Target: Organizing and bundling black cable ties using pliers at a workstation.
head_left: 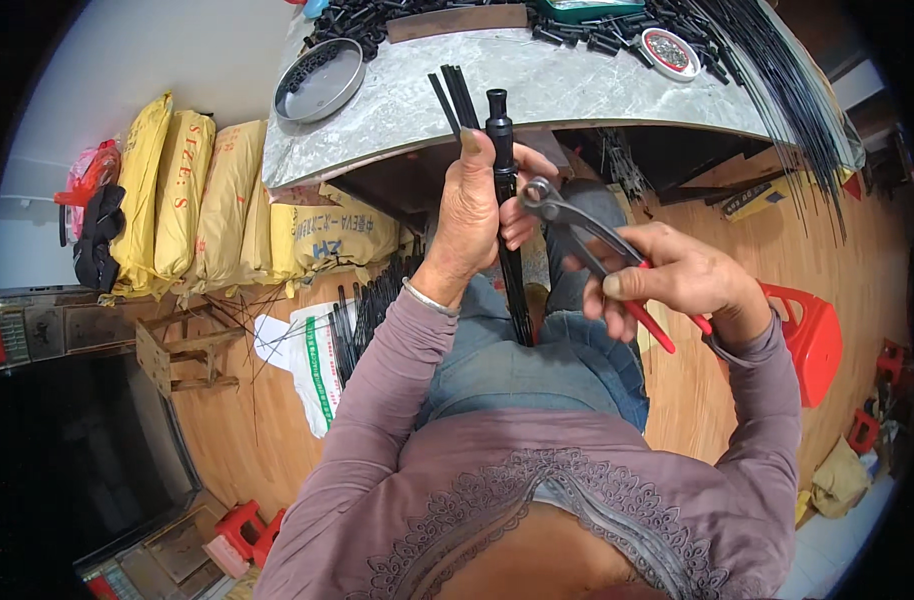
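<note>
Biggest thing in view is the grey stone-look worktable (567, 95) curving across the top, from about 11 to 1 o'clock, with a heap of small black plastic parts (362, 22) along its far edge and a fan of thin black rods (792, 95) hanging off toward 2 o'clock. Over at 9 to 10 o'clock there's a row of yellow sacks (192, 195) leaning on the wall, and a red plastic stool (812, 340) sits at 3 o'clock on the wood floor. A round metal pan (320, 80) rests on the table at 11. Dead centre, the left hand (472, 215) is clenched around a bundle of black rods with a black tube-shaped cap (501, 135) on top, held upright over the lap. Just to its right, the right hand (677, 280) grips the red handles of pincer pliers (577, 225), whose metal head is touching the bundle just below the cap.
</note>
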Available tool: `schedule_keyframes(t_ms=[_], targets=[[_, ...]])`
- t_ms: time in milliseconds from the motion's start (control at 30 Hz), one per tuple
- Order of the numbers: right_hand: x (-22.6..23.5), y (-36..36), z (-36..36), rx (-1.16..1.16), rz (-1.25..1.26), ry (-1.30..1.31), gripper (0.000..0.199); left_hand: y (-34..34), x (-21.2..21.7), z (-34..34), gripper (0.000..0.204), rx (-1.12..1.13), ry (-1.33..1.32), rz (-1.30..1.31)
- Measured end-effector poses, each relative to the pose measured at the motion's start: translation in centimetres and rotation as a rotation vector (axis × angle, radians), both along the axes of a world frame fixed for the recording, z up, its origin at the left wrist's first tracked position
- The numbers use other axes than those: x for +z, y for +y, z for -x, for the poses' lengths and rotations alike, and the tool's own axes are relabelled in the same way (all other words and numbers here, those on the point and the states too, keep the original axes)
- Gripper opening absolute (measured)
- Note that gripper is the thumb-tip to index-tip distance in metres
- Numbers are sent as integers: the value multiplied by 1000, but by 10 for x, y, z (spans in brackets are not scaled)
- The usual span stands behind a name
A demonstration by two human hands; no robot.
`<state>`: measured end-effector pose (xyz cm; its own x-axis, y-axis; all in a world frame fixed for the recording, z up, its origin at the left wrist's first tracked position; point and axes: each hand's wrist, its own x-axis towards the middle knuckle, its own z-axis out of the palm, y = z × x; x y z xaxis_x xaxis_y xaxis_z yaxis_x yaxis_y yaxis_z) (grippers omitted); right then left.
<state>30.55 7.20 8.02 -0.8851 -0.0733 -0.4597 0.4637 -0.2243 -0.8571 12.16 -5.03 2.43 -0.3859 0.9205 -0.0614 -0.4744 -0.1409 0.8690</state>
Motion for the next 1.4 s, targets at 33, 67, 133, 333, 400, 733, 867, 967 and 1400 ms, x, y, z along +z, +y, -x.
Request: schedule_keyframes(t_ms=[33, 67, 133, 333, 400, 733, 867, 967, 1400], targets=[[0, -2, -1, 16, 64, -14, 39, 1, -1, -1, 81, -6, -1, 0], [1, -1, -1, 16, 64, -11, 39, 1, -1, -2, 80, -13, -4, -3], [4, 1, -2, -18, 144, -5, 41, 0, 0, -4, 79, -21, -5, -7], [19, 4, -3, 32, 70, -73, 40, -1, 4, -9, 78, -15, 46, 17], [15, 7, -6, 50, 25, -51, 40, 0, 3, -10, 78, -24, 56, 6], [-5, -2, -10, 8, -69, -56, 41, 2, 3, -12, 77, -74, 45, -4], [-11, -4, -11, 9, -24, -64, 39, 3, 5, -13, 77, -104, 44, 2], [-6, -8, -10, 7, -84, -100, 39, 3, 4, -12, 77, -112, 42, -3], [-44, 20, 7, -35, -1188, 398, 12, 6, -2, -2, 78, 111, 80, 34]])
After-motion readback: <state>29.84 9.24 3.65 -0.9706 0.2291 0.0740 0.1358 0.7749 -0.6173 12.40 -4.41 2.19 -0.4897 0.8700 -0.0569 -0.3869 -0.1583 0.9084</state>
